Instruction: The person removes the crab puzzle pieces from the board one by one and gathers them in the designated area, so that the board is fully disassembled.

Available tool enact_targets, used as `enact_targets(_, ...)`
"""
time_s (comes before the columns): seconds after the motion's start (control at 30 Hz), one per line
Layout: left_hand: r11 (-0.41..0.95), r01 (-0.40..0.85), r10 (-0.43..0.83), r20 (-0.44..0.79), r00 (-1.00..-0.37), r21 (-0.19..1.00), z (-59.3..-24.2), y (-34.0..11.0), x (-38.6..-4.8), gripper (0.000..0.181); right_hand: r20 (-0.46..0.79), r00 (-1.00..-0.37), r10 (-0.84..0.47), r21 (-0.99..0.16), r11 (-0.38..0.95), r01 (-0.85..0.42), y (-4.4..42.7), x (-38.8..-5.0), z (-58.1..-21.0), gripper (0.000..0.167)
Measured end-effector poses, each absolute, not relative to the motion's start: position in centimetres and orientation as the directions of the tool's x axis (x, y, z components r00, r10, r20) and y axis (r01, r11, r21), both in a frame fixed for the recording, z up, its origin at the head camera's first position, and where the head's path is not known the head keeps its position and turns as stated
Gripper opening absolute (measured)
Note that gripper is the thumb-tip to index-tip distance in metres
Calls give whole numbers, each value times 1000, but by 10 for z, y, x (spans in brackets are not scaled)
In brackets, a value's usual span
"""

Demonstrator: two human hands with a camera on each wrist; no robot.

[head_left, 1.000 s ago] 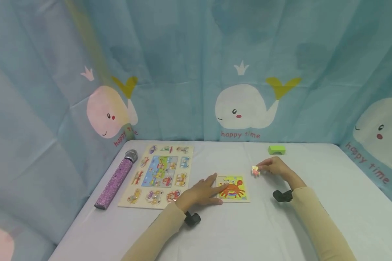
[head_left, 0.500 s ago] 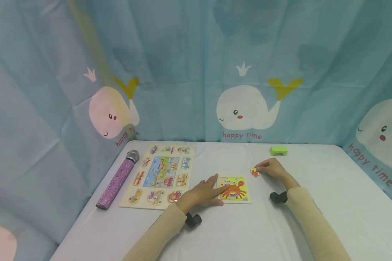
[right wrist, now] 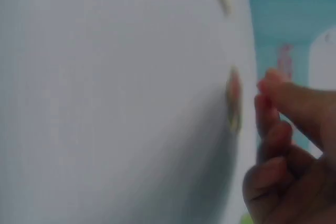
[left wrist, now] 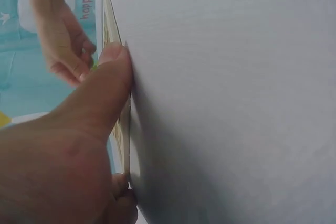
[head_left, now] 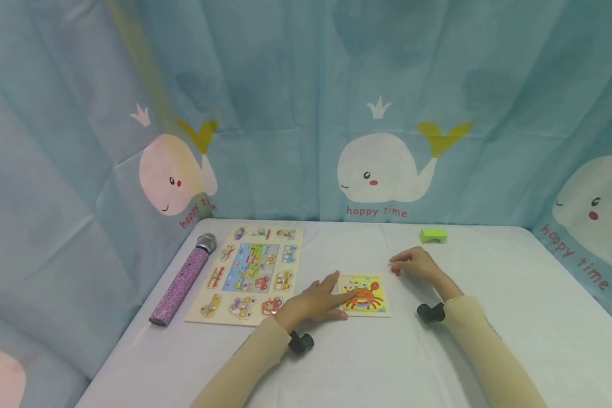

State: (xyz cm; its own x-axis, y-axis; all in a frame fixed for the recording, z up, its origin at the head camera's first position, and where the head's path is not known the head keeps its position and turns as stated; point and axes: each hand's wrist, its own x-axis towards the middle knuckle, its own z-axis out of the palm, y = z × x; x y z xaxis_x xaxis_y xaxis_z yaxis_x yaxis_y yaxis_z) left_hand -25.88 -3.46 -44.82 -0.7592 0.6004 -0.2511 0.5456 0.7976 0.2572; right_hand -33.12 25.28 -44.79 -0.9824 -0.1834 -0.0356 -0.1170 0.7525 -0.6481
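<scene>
My left hand [head_left: 313,300] lies spread over a square crab puzzle [head_left: 374,305], its index finger reaching onto the crab picture. In the left wrist view, the thumb [left wrist: 113,66] presses along the near edge of the puzzle board [left wrist: 112,19]. To the right of the puzzle, my right hand [head_left: 418,263] hovers with its fingertips over a small orange puzzle piece [head_left: 395,272], which they partly cover. The blurred right wrist view shows that piece [right wrist: 234,100] at the table surface, a small gap from the bent fingers [right wrist: 270,140]. Nothing is plainly pinched.
A wooden vehicle peg puzzle [head_left: 290,294] lies left of the crab puzzle. Beside it rests a purple glitter microphone [head_left: 181,283]. A green arch block [head_left: 433,236] stands near the back edge of the white table [head_left: 377,362]. A whale-printed curtain [head_left: 285,141] hangs behind.
My right hand has shifted slightly left, its fingers now covering more of the puzzle piece. The piece has also moved a little left and turned. My left hand stays on the crab puzzle.
</scene>
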Motion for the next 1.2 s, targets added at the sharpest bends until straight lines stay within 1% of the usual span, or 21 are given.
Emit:
enact_targets(0.07,799,543,598,-257,-759,257,-448,-35,-259,61,-14,-962,-273,-643,739,-201,237,-328,-445,19)
enact_targets(0.13,798,547,600,-255,-758,253,-449,-36,-260,61,-18,-936,-350,-639,725,-259,222,-325,-444,20)
enact_targets(0.2,791,556,609,-251,-752,254,-450,-35,-261,61,-33,-913,-406,-629,719,-296,209,-322,-444,22)
enact_targets(0.27,784,563,618,-248,-746,261,-451,-35,-262,60,-65,-900,-432,-620,724,-303,200,-320,-445,24)
enact_targets(0.4,778,575,626,-244,-740,253,-453,-33,-263,60,-100,-900,-424,-572,765,-296,192,-316,-445,27)
enact_targets(0.57,787,571,616,-245,-749,234,-455,-33,-264,61,-91,-898,-430,-528,786,-322,189,-312,-446,29)
enact_targets(0.7,789,558,611,-248,-751,256,-456,-34,-263,60,-98,-904,-416,-515,798,-312,186,-309,-448,28)
enact_targets(0.93,795,543,602,-243,-760,272,-459,-35,-262,61,-124,-928,-352,-497,831,-249,182,-307,-449,24)
enact_targets(1.2,795,543,602,-233,-764,271,-457,-36,-263,60,-101,-932,-349,-502,826,-255,182,-305,-450,27)
